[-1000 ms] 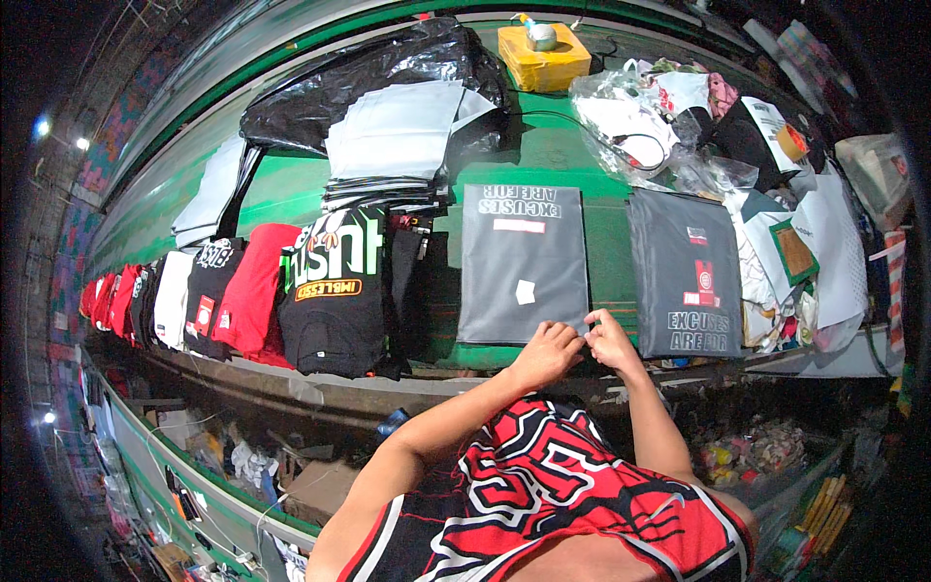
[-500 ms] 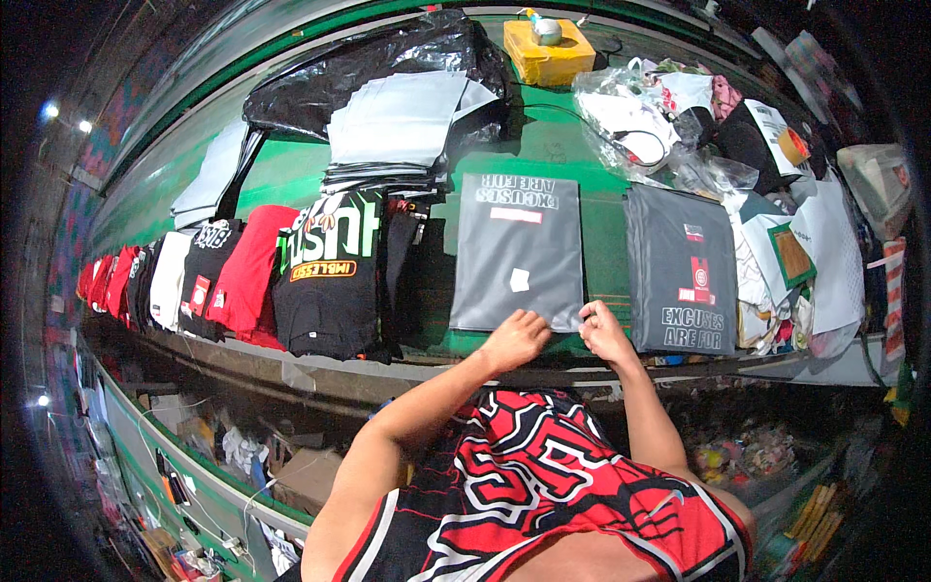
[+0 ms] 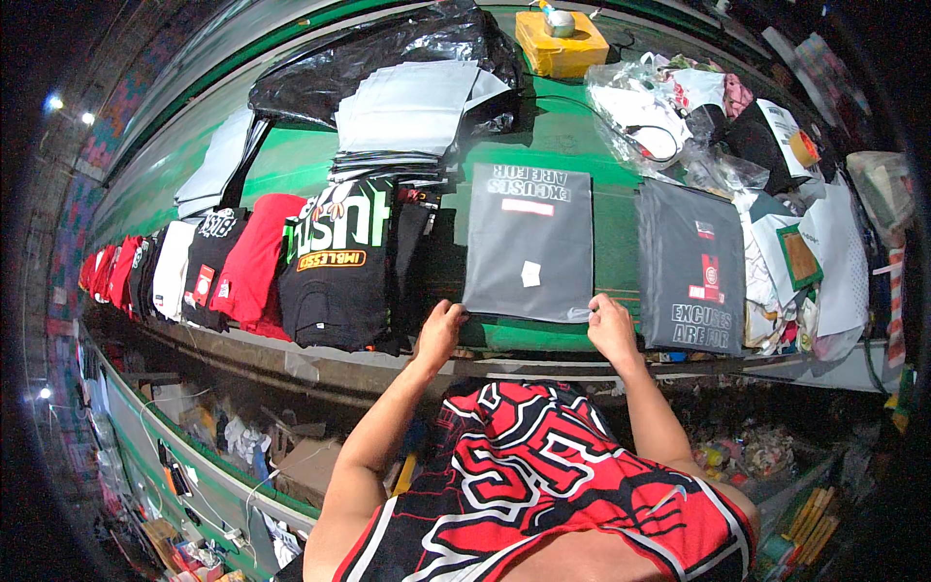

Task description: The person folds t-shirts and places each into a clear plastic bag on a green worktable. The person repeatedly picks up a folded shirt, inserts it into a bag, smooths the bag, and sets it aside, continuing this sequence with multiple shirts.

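A folded dark garment in a frosted plastic bag (image 3: 529,233) lies flat on the green table in front of me, with pale lettering at its far end and a small white label near its middle. My left hand (image 3: 441,332) is closed in a pinch at the bag's near left corner. At the near right corner, my right hand (image 3: 612,330) pinches the bag's edge between thumb and fingers. Just right of it rests a stack of similar bagged garments (image 3: 690,257), printed with red patches and outlined lettering.
Folded shirts (image 3: 339,281) in black, red and white line the table's left side. Behind them are grey mailing bags (image 3: 402,107) and crumpled black plastic (image 3: 291,87). A yellow-taped box (image 3: 562,56) stands at the back. Clear plastic and papers (image 3: 815,252) crowd the right.
My left hand has moved left along the bag's near edge to its left corner. My right hand stays at the right corner. The near edge now lies straighter.
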`<action>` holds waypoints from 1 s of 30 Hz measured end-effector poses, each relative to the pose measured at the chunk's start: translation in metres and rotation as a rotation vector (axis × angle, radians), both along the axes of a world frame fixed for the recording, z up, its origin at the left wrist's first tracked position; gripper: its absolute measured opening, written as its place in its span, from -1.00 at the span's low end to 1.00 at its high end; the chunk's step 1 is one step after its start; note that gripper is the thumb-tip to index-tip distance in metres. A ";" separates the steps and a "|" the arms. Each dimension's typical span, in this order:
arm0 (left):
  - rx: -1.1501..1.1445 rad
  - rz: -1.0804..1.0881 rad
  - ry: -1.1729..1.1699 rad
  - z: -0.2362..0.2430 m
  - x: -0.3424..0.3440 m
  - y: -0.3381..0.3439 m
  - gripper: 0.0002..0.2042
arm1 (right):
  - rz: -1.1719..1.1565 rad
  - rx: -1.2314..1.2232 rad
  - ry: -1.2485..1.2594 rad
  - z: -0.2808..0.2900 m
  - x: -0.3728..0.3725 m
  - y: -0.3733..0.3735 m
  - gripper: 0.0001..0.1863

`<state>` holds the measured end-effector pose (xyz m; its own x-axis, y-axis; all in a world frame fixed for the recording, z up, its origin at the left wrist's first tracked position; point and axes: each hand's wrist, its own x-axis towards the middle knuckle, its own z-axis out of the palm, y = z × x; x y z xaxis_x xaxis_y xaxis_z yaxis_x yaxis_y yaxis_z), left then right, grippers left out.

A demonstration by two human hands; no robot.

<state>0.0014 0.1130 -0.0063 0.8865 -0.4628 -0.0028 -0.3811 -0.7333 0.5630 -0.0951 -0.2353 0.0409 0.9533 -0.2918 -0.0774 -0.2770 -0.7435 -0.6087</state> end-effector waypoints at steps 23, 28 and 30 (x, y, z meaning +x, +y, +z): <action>-0.360 0.069 0.151 0.003 0.000 0.008 -0.63 | 0.732 -0.250 -0.535 -0.025 0.077 0.149 -0.87; -0.403 0.111 0.178 -0.007 -0.001 0.009 -0.61 | 0.684 -0.277 -0.590 -0.024 0.047 0.094 -0.90; -0.397 0.117 0.212 -0.010 0.000 0.010 -0.62 | 0.654 -0.303 -0.565 -0.019 0.030 0.063 -0.87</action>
<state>0.0011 0.1232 -0.0168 0.9319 -0.3614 -0.0320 -0.1550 -0.4762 0.8655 -0.0656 -0.1718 0.0215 0.8083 0.3881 0.4428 0.5355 -0.7973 -0.2786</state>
